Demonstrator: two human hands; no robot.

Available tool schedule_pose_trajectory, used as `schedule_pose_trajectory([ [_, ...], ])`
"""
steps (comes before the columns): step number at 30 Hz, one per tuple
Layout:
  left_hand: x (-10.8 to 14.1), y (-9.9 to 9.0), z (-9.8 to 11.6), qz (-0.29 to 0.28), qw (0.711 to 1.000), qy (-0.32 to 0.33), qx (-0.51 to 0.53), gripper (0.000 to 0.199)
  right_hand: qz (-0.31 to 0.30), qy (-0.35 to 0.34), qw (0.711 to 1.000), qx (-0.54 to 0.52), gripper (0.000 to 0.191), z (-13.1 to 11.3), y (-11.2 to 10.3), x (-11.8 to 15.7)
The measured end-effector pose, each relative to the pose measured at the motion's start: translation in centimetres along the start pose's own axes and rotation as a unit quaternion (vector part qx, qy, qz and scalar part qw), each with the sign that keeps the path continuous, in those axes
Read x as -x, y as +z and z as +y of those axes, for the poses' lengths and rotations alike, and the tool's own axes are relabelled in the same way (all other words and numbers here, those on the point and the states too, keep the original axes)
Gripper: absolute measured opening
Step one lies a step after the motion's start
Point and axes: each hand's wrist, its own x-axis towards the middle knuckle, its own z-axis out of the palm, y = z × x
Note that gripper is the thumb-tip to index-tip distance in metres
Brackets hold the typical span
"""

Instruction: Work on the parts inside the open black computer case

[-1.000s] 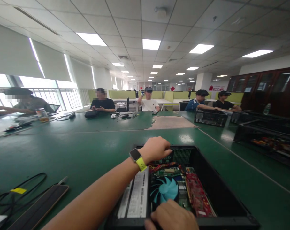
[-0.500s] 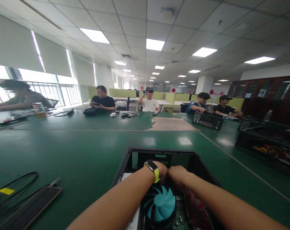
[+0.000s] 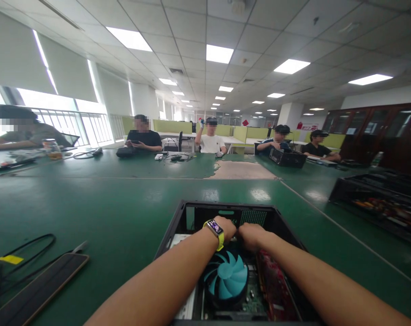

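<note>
In front of me an open black computer case (image 3: 173,226) lies on the green table. Both my hands reach into its far part, beyond a round cooling fan with turquoise blades (image 3: 227,274). My left hand (image 3: 227,227), below a watch with a yellow strap (image 3: 219,240), has its fingers curled. Close beside it, nearly touching, my right hand (image 3: 251,235) is also closed. Whatever the fingertips hold is hidden behind the hands. A red circuit card (image 3: 276,287) stands under my right forearm, and a green circuit board (image 3: 255,298) shows near the fan.
At the left lie a long dark flat bar (image 3: 39,290) and a black cable with a yellow tag (image 3: 11,259). Another open case (image 3: 378,203) is at the right. Several people sit across the table (image 3: 90,203), one behind a smaller case (image 3: 287,157).
My view has tilted down slightly, so the scene sits a bit higher. Both hands stay close together in the case. The watch screen has lit up. At the far right, the co-worker's case has shifted.
</note>
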Motion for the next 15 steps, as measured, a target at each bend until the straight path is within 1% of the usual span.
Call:
schedule_pose_trajectory([
  [4,0.2,-0.3,0.1,-0.003,1.000,0.002,-0.012,0.022,-0.004,0.007,1.000,0.008,0.036,0.1,0.2,0.0],
  [7,0.0,-0.2,0.0,-0.010,1.000,-0.002,-0.009,0.025,-0.014,0.013,1.000,0.009,0.042,0.1,0.4,-0.1],
  [10,-0.5,0.3,-0.2,-0.034,0.999,-0.008,0.001,0.029,-0.018,0.024,0.999,0.013,0.046,0.1,0.5,-0.3],
  [13,-1.2,0.8,-0.3,-0.067,0.998,-0.011,0.013,0.029,-0.018,0.037,0.999,0.017,0.046,-0.1,0.4,-0.3],
  [15,-1.6,1.0,-0.4,-0.079,0.997,-0.011,0.018,0.028,-0.020,0.041,0.999,0.019,0.048,-0.3,0.3,-0.3],
])
